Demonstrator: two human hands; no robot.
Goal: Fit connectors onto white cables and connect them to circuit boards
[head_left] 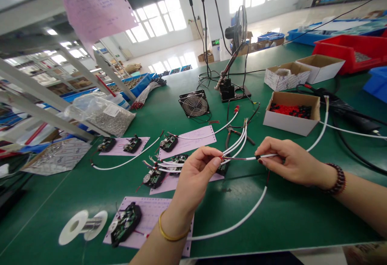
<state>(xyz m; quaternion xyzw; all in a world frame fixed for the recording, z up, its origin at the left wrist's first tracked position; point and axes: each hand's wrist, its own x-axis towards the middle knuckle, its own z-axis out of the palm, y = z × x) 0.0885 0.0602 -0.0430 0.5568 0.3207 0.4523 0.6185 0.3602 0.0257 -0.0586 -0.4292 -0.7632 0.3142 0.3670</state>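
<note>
My left hand (198, 172) pinches the thin coloured wires coming out of the end of a white cable (317, 139). A short way along it, my right hand (292, 162) grips the same cable near a small black sleeve (257, 157). Just behind my left hand, more white cables (241, 142) with stripped ends rise from the bench. Several black-cased circuit boards lie on pink sheets; one board (126, 222) is at the front left, others are partly hidden by my left hand. Another white cable (242, 226) curves below my hands.
A solder spool (83, 226) stands front left. Behind my hands are pliers (228, 138), a square fan (195, 104) and a box of red and black pieces (292, 113). A standing fan (237, 31), a red bin (347, 53) and a bag of metal parts (102, 111) stand farther out.
</note>
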